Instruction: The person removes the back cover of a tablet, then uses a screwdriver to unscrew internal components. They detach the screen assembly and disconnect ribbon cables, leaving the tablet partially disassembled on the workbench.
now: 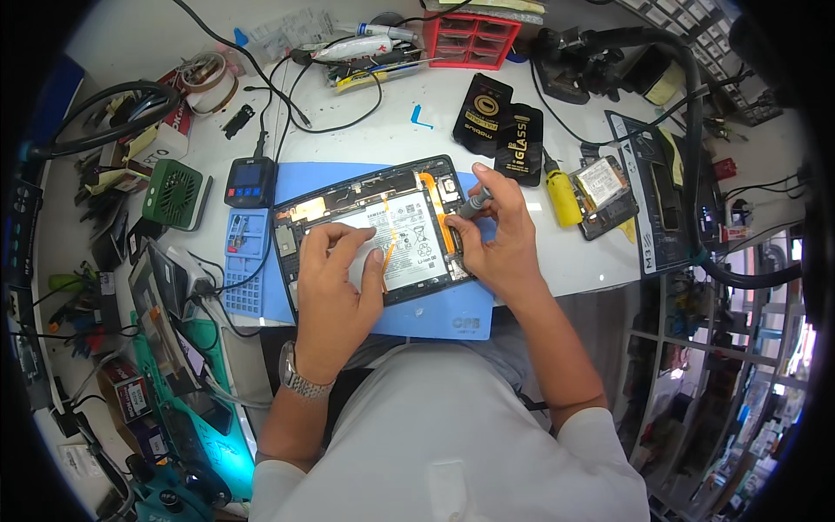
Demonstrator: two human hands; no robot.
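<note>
Pinching grey cylindrical tool (472, 206), right hand (502, 230), three o'clock on opened tablet (410, 237); left hand (337, 274) toward eight — fingers (350, 244) loosely parted

White worktop (365, 144), pale wall (135, 48), packed shelves (683, 343) at right

One bare left hand (337, 277) and one bare right hand (500, 233) make two. There is one opened black tablet (341, 193), one white rectangular battery (409, 228), one grey cylindrical-handled tool (474, 206), one silver metal-banded wristwatch (308, 384), two flat black packages (520, 143), one yellow bottle (563, 197), one red plastic drawer unit (472, 40) and one square green fan (176, 193).
</note>
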